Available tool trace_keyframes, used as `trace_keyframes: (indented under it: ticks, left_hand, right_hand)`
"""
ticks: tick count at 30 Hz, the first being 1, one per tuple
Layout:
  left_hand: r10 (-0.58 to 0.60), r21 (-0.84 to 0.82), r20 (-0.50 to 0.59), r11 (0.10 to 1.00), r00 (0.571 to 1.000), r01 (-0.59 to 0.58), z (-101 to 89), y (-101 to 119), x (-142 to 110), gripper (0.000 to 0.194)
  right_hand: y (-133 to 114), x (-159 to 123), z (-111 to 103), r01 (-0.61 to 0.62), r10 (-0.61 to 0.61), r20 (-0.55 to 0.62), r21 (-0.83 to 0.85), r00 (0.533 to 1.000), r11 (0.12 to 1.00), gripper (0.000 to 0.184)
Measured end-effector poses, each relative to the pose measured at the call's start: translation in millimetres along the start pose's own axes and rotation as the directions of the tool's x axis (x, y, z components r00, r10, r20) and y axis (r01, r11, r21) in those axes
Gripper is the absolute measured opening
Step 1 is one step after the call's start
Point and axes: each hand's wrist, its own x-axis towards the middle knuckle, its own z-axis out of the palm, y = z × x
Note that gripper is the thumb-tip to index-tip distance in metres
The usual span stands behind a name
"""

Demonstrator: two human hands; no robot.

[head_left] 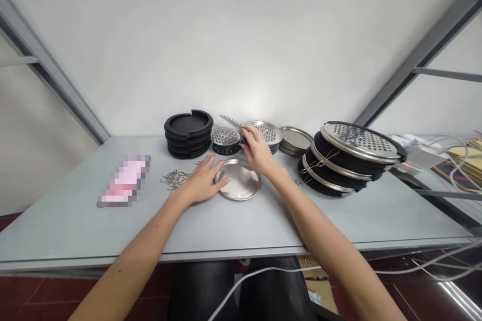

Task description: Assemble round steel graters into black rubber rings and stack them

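My right hand (259, 154) pinches a thin metal grater disc (230, 121), tilted nearly edge-on with its raised teeth showing. It is lifted over two stacks of perforated discs: a smaller stack (226, 137) on the left and wider grater discs (268, 133) behind the hand. A shallow round metal lid (243, 183) lies on the table in front. My left hand (203, 180) is spread at the lid's left edge, its thumb reaching over the rim. Beside its wrist is a loose pile of wire clips (175, 179).
Black rings (188, 145) are stacked at back left. Plain metal discs (295, 138) sit at back right, near a leaning stack of black-rimmed grater assemblies (350, 163). A blurred phone (124, 183) lies left. White cables (263, 271) cross below the table edge (263, 251).
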Motion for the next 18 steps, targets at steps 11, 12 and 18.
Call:
trace_keyframes:
  ticks: [11, 12, 18]
  left_hand:
    - [0.037, -0.021, -0.191, 0.999, 0.981, -0.042, 2.9, -6.0, 5.5, 0.062]
    - [0.036, -0.022, -0.222, 0.999, 0.974, -0.042, 2.2, -5.6, 6.2, 0.06]
    - [0.049, -0.044, -0.319, 0.997, 0.946, -0.067, -1.1, -3.5, 7.3, 0.049]
  right_hand:
    - [-3.3, -24.3, -40.6, 0.041, 0.001, -0.268, 0.153, 0.963, 0.987, 0.03]
    - [-4.0, -29.8, -43.1, 0.033, 0.026, -0.341, 0.165, 0.94, 0.986, 0.025]
    - [-8.6, -51.2, -51.3, 0.068, 0.012, -0.39, 0.191, 0.921, 0.979, 0.019]
